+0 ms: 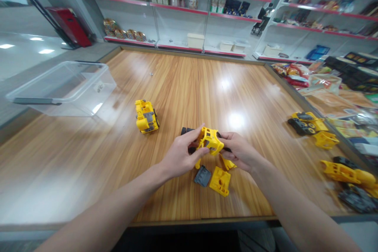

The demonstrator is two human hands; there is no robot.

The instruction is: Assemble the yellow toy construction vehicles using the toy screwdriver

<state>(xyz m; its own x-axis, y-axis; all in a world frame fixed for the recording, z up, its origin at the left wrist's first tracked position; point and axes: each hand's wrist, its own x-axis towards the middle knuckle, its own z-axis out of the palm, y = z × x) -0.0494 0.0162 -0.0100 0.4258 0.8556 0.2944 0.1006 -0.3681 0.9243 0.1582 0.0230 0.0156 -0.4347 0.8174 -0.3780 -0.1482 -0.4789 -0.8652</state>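
Between my two hands, above the wooden table (pixel 177 86), is a yellow toy truck cab (pixel 210 140) with window openings. My left hand (pixel 183 152) grips it from the left, thumb in front and fingers behind. On the other side my right hand (pixel 238 150) pinches its right edge, near a dark part I cannot make out fully. Black toy wheels (pixel 186 130) show partly behind my left fingers. Just below lie a grey plastic piece (pixel 202 176) and a yellow plate-like piece (pixel 220 181). Another yellow piece (pixel 228 163) is partly covered by my right hand.
A yellow toy truck (pixel 147 116) stands left of centre. At far left sits a clear plastic bin (pixel 67 86). More yellow-and-black toy vehicles, one a loader (pixel 313 126) and one a mixer-like truck (pixel 351 177), lie along the right edge. Stocked shelves (pixel 177 8) rise behind.
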